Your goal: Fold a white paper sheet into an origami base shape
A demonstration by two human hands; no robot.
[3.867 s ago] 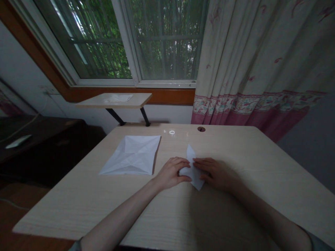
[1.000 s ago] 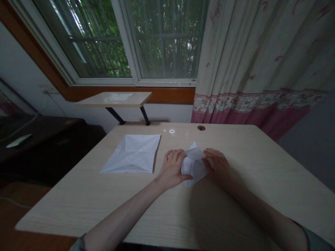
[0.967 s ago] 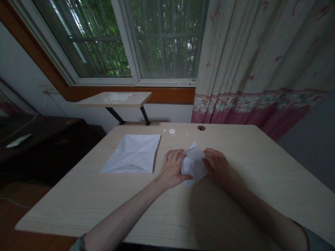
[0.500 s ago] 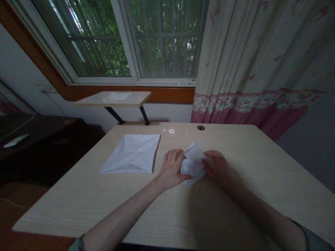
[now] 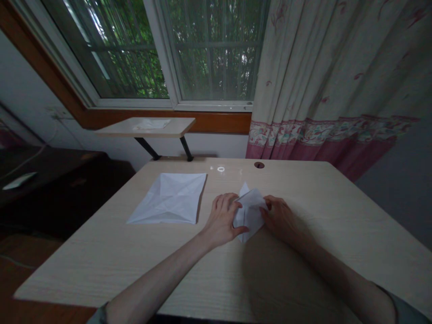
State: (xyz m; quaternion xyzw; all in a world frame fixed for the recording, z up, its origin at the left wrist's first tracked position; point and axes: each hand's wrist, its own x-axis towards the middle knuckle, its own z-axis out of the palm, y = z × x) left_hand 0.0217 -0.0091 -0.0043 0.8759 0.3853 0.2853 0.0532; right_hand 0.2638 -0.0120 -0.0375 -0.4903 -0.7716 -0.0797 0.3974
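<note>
Between my hands on the desk is a small piece of folded white paper (image 5: 250, 211), with a pointed corner sticking up at its far end and another toward me. My left hand (image 5: 222, 216) grips its left side, thumb on the near part and fingers along the left edge. On the opposite side, my right hand (image 5: 278, 216) pinches the right edge between thumb and fingers. Left of my left hand lies a larger creased sheet of white paper (image 5: 173, 198), spread flat.
The pale wooden desk (image 5: 135, 265) reaches toward the window. A raised shelf (image 5: 114, 129) on black legs at the back left bears a crumpled white piece (image 5: 153, 124). A round brown cable-hole cover (image 5: 259, 165) sits near the back edge, below a patterned curtain (image 5: 303, 90).
The upper flap of the folded paper lies a little lower and flatter, and more of the far pointed corner shows. Both hands keep nearly the same places.
</note>
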